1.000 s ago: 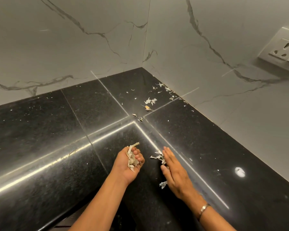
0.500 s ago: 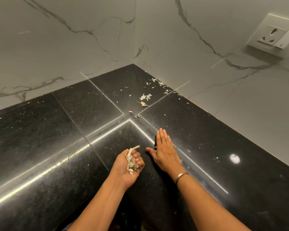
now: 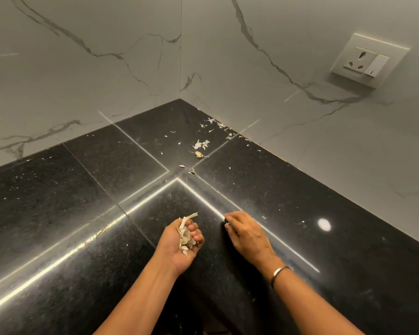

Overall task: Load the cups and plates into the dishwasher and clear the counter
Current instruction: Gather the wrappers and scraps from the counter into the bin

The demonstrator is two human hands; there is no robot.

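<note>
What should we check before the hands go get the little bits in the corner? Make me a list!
1. Left hand holds its bunch of peels: ok, fingers curl round them.
2. No peels slipping out: cannot tell; some stick out above the fist.
3. Right hand has picked up a bit: cannot tell; its curled fingers hide that.
4. Counter cleared: not ok; scraps lie near the corner.
5. Way to those scraps free: ok, nothing stands between.

Ahead: I can slide over the glossy black granite counter (image 3: 58, 189) to the scattered pale peel scraps (image 3: 202, 144).
Corner: grey-veined white marble walls (image 3: 107, 68) stop me.
</note>
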